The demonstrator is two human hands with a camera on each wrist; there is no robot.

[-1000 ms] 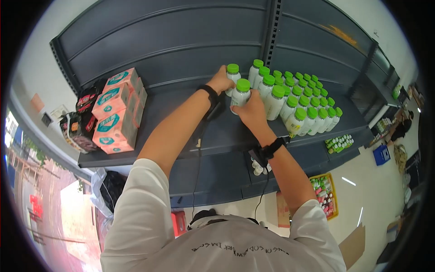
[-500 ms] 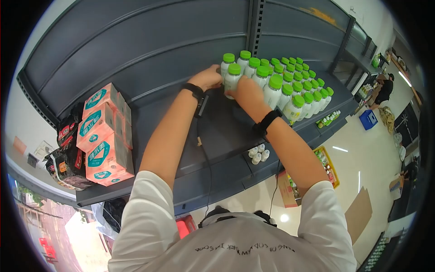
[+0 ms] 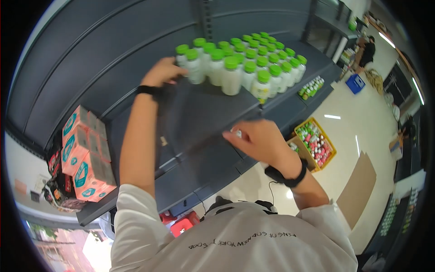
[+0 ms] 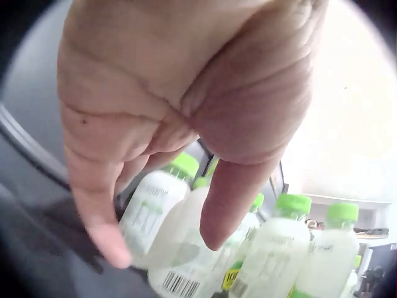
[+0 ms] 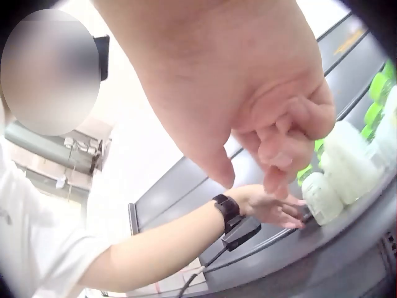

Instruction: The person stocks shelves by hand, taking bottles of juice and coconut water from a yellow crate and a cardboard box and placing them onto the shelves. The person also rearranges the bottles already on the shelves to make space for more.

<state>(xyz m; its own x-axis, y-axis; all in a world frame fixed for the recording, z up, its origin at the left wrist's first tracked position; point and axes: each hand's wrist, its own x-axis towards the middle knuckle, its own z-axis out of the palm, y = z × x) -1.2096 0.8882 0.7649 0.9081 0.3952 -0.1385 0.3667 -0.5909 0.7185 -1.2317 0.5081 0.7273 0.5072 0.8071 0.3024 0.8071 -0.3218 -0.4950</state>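
Observation:
My left hand (image 3: 164, 72) is at the left end of a group of white bottles with green caps (image 3: 231, 81). Its fingers are spread and loosely bent, with the fingertips right beside the nearest bottle (image 3: 195, 70). In the left wrist view, thumb and fingers stand apart, and a bottle (image 4: 149, 208) shows behind them. My right hand (image 3: 260, 140) hangs in front of the dark shelf (image 3: 199, 113), away from the bottles. In the right wrist view, its fingers curl loosely around nothing. The bottles stand upright in close rows.
Pink packs (image 3: 93, 177) are stacked at the shelf's left end, beside black bags (image 3: 63, 192). Small green-and-white items (image 3: 311, 87) sit on a lower shelf at right. A yellow crate (image 3: 333, 152) of bottles stands on the floor, near a flat cardboard sheet (image 3: 358, 190).
My right hand has let go of the front-left bottle and drawn back toward me. My left hand's fingers have loosened beside the bottles. The head view has swung right.

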